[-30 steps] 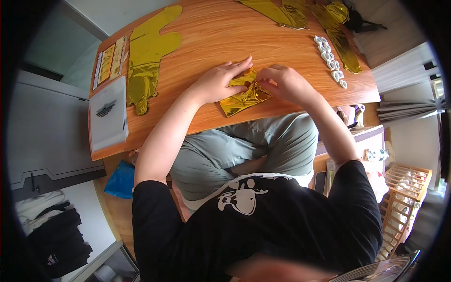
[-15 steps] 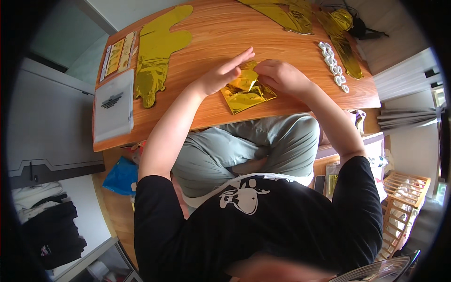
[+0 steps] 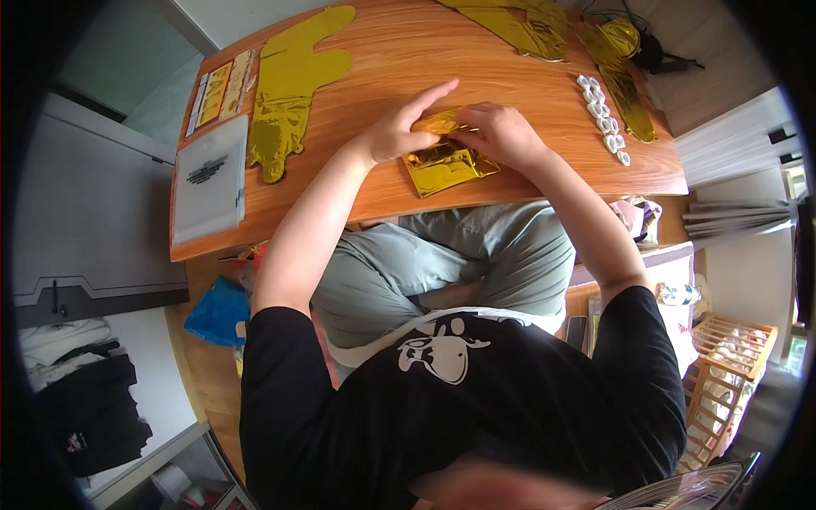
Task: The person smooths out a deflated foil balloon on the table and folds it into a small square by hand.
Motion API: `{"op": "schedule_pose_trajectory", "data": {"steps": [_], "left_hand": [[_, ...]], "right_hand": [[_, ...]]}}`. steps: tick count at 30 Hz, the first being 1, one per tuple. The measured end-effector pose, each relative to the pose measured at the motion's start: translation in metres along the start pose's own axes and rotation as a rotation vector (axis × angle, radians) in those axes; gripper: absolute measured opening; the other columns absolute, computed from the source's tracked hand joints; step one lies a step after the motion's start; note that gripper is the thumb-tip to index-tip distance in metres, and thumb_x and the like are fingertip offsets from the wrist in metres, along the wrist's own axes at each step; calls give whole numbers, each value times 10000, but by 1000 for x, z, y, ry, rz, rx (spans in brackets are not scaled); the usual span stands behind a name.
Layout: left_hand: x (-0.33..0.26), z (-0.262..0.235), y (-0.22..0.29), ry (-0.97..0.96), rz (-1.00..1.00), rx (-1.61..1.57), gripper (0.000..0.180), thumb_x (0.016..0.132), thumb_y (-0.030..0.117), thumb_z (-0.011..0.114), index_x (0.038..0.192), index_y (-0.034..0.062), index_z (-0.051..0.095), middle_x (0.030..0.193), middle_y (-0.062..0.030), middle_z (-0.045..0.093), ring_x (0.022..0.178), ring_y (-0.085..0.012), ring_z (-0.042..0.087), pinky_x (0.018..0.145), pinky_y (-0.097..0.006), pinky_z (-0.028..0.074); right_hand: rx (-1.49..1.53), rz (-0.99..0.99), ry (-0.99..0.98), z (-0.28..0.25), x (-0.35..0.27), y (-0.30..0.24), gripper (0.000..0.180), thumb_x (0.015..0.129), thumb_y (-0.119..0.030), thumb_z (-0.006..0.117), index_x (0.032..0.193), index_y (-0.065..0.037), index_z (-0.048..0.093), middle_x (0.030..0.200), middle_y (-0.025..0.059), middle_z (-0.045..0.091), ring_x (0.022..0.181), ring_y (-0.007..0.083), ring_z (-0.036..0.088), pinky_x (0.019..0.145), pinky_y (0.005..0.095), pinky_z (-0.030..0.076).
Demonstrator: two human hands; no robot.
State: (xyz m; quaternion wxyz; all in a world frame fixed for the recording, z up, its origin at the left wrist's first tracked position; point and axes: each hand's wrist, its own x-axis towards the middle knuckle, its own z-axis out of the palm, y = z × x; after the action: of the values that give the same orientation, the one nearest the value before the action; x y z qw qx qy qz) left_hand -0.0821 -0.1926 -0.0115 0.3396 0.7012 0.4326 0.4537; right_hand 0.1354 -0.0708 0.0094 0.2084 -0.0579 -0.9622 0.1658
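Note:
A folded gold foil balloon [image 3: 450, 172] lies flat near the front edge of the wooden table [image 3: 382, 76], its shiny top layer creased and partly lifted. My right hand [image 3: 503, 136] is closed on the raised foil, fingertips bent down over its right side. At the left side of the foil is my left hand [image 3: 398, 130], its fingers stretched forward and its thumb apart, resting by the foil's edge. The foil between the two hands is partly hidden by the fingers.
An unfolded gold balloon [image 3: 289, 76] lies at the left, beside a stack of clear plastic bags [image 3: 208, 183] and a printed card [image 3: 223, 92]. More gold foil [image 3: 531, 30] lies at the far right. White rings [image 3: 603, 119] form a row near another gold foil strip [image 3: 625, 93].
The raised foil flap has come down lower between my hands. My right hand has shifted slightly left and pressed nearer the foil; my left hand has moved slightly.

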Motion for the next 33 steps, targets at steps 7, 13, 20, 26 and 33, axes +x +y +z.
{"op": "schedule_pose_trajectory", "data": {"steps": [7,13,20,26,33], "left_hand": [[-4,-5,2,51,-135,-260,796,1045,644,359,1599,73,335,1638,-133,364,1535,-266,301,1257,-422,197],[-2,7,-3,-14,-110,-67,654,1052,448,545,1551,44,419,1599,-138,428,1501,-246,365,1238,-389,267],[-1,2,-8,-28,-121,-151,722,1071,573,396,1539,24,428,1582,-137,449,1477,-252,397,1234,-385,278],[0,-2,-3,31,-132,-287,900,1032,727,156,1576,41,367,1594,-137,431,1483,-244,383,1241,-396,241],[0,-5,-3,80,-145,-426,951,997,783,146,1590,66,346,1580,-160,443,1468,-275,410,1238,-435,266]], "right_hand": [[56,-7,-81,-8,-3,-7,326,954,-313,684,1114,-32,720,1050,159,725,970,369,680,850,449,545],[188,5,-133,-14,-7,-2,373,997,-327,636,1179,-6,687,1108,207,698,1026,398,656,894,467,522],[139,-75,-149,-21,-11,-11,429,956,-299,687,1307,-59,626,1144,192,695,999,395,672,877,472,536],[-80,-116,-99,-9,-11,-15,708,828,-259,804,1472,-210,514,1480,99,539,1025,368,687,807,436,597],[-252,-249,-75,-7,-14,-12,677,837,-219,789,1457,-250,520,1530,74,504,890,304,728,680,387,618]]}}
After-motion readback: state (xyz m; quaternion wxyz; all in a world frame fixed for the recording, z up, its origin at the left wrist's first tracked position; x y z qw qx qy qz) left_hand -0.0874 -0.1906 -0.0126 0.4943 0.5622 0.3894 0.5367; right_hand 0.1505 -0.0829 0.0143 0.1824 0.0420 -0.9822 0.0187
